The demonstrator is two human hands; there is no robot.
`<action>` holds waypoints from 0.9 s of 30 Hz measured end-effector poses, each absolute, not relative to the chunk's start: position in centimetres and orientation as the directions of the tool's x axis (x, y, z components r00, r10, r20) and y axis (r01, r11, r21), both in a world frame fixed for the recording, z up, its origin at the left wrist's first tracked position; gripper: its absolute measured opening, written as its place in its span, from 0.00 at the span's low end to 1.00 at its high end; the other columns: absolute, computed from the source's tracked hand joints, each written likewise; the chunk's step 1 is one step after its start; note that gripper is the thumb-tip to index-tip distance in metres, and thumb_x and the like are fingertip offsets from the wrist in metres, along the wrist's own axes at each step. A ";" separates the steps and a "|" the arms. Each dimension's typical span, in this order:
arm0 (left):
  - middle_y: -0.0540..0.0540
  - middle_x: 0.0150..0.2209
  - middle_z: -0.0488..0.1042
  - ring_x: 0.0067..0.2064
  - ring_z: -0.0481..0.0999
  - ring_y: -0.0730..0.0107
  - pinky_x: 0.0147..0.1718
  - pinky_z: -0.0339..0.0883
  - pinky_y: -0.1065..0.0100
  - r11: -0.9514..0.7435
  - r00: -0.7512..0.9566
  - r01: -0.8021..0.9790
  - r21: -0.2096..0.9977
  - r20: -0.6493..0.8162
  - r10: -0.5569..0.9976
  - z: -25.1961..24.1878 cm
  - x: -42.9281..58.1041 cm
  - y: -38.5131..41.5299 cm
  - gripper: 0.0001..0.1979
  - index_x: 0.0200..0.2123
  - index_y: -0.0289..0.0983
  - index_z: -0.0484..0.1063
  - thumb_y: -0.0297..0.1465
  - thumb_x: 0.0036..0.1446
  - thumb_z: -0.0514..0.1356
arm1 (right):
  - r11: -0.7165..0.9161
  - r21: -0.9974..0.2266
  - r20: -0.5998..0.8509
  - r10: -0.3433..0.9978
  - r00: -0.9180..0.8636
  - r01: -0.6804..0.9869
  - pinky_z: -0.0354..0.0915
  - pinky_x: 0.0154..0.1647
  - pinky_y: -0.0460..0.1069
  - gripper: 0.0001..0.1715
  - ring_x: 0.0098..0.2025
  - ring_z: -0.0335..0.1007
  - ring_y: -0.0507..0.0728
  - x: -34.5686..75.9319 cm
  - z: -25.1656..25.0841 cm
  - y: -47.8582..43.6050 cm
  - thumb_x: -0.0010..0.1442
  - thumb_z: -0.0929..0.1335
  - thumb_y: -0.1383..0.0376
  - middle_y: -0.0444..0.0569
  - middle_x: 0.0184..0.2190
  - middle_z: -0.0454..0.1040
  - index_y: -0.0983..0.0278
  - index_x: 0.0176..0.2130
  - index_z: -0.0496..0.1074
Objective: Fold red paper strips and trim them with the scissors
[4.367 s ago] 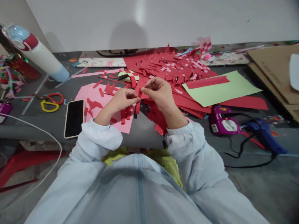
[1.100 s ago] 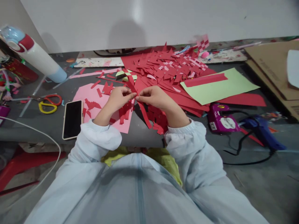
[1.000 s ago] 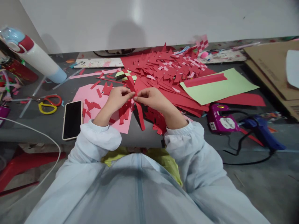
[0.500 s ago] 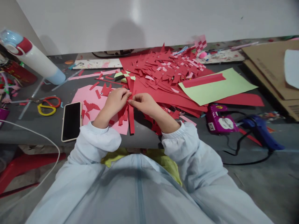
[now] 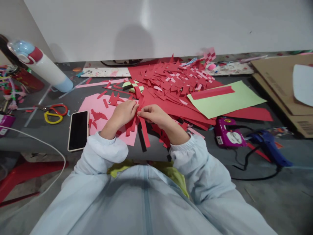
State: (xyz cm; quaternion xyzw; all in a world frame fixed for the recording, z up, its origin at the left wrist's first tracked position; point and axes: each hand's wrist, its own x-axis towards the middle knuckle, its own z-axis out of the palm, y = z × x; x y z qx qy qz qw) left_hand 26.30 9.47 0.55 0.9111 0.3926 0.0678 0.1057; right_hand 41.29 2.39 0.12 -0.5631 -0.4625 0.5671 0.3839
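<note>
My left hand (image 5: pixel 125 114) and my right hand (image 5: pixel 154 115) meet fingertip to fingertip over the table, both pinching red paper strips. One long red paper strip (image 5: pixel 145 133) hangs down from between the fingers, tilted, with a dark shadow beside it. Where the strips cross is partly covered by my fingers. Under my left hand lies a pink paper sheet (image 5: pixel 90 102) with red paper scraps (image 5: pixel 98 115) on it. A red cut-paper piece with a small eye (image 5: pixel 113 100) lies just beyond that hand. Behind both hands spreads a heap of red paper pieces (image 5: pixel 171 76).
A phone (image 5: pixel 78 131), scissors (image 5: pixel 54 117) and a bottle (image 5: pixel 46 67) stand or lie to the left. On the right are a green sheet (image 5: pixel 220 106), a purple box-shaped device (image 5: pixel 230 133), a blue glue gun (image 5: pixel 270 147) with black cord, and cardboard (image 5: pixel 274 76).
The hanging red strip has swung from nearly upright to a slant, its lower end to the right. Both hands stay close together. The whole view has shifted slightly.
</note>
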 end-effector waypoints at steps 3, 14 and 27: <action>0.44 0.32 0.73 0.33 0.70 0.65 0.31 0.57 0.64 -0.680 0.695 0.690 0.250 0.035 0.718 0.8 26.3 9.3 0.16 0.32 0.37 0.68 0.33 0.67 0.45 | -0.306 -0.949 -0.313 0.946 -0.090 0.079 0.42 0.19 0.45 0.17 0.15 0.46 0.44 41.6 0.0 2.5 0.52 0.69 0.60 0.35 0.11 0.54 0.63 0.19 0.62; 0.45 0.30 0.70 0.32 0.68 0.65 0.29 0.56 0.65 -0.649 0.635 0.692 0.316 0.159 0.756 0.2 25.7 10.0 0.16 0.28 0.39 0.66 0.33 0.67 0.46 | -0.297 -0.952 -0.306 0.939 -0.158 0.077 0.42 0.19 0.45 0.18 0.15 0.46 0.45 42.3 -0.1 2.4 0.49 0.71 0.57 0.35 0.11 0.54 0.63 0.19 0.63; 0.47 0.42 0.76 0.38 0.75 0.71 0.38 0.68 0.68 -0.676 0.561 0.447 0.586 0.404 0.722 0.7 25.7 9.3 0.09 0.42 0.39 0.75 0.27 0.59 0.58 | -0.153 -0.979 -0.154 0.988 0.003 0.133 0.44 0.23 0.46 0.20 0.20 0.47 0.45 43.1 0.4 2.6 0.48 0.71 0.52 0.35 0.16 0.56 0.64 0.22 0.64</action>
